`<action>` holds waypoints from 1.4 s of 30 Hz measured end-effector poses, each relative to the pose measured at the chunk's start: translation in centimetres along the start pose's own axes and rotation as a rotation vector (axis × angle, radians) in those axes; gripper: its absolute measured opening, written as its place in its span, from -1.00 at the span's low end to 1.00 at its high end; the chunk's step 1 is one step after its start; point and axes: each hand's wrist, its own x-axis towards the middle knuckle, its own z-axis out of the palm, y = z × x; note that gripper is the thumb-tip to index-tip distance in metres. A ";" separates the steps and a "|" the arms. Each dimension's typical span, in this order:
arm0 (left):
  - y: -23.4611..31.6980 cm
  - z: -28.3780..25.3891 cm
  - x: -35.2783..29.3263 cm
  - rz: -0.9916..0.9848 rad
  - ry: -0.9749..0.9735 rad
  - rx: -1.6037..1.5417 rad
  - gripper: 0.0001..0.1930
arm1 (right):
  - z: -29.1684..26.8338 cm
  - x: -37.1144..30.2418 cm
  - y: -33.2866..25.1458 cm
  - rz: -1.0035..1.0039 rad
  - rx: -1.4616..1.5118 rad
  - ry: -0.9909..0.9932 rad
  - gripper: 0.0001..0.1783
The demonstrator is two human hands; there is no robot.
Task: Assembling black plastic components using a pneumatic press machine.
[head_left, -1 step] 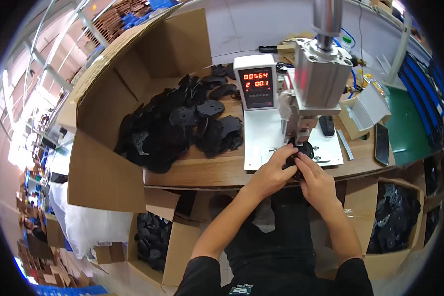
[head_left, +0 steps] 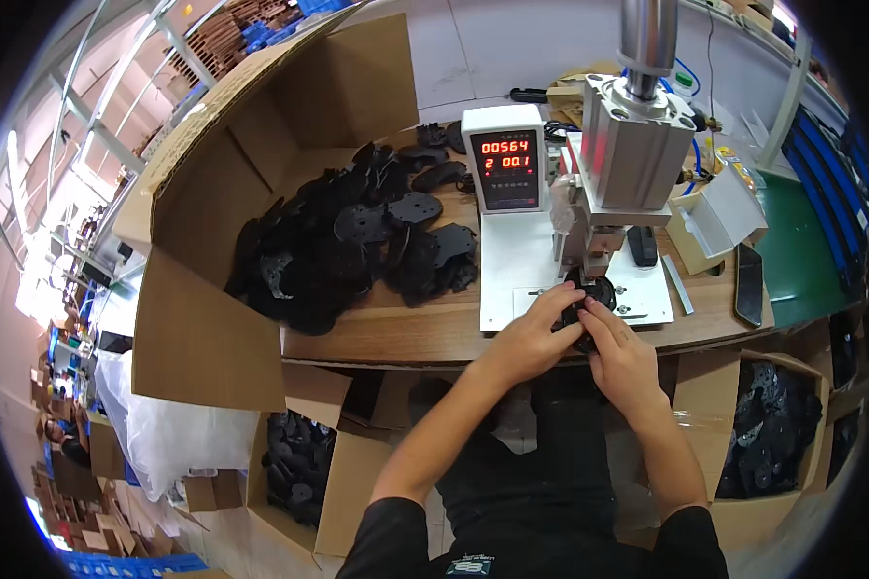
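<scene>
Left fingers point(head_left: 554, 303) and right fingers point(head_left: 603, 325), half-curled, hold a black part point(head_left: 603, 289).

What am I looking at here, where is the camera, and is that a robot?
No robot: these are a person's bare hands, seen from above by a wide camera worn on the head, so straight edges bend. The left hand and right hand hold a black piece under a metal press-like machine. Beside it stands a white box with a red display. Left on the wooden table, loose black pieces spill from a cardboard box.
</scene>
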 end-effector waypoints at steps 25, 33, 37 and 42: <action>-1.2 -12.9 -13.9 -0.253 -0.133 0.266 -0.51 | -0.4 0.9 0.1 0.024 0.046 -0.021 -0.48; -1.1 -10.9 -14.4 -0.295 -0.147 0.393 -0.57 | -0.6 0.9 0.2 0.074 0.077 -0.055 -0.46; 0.0 -10.2 -13.0 -0.195 -0.056 0.343 -0.60 | -0.6 0.9 0.1 0.041 0.031 -0.021 -0.57; 1.3 -8.6 -5.9 -0.016 -0.061 0.178 -0.69 | -1.7 0.8 1.1 0.129 0.284 -0.115 -0.56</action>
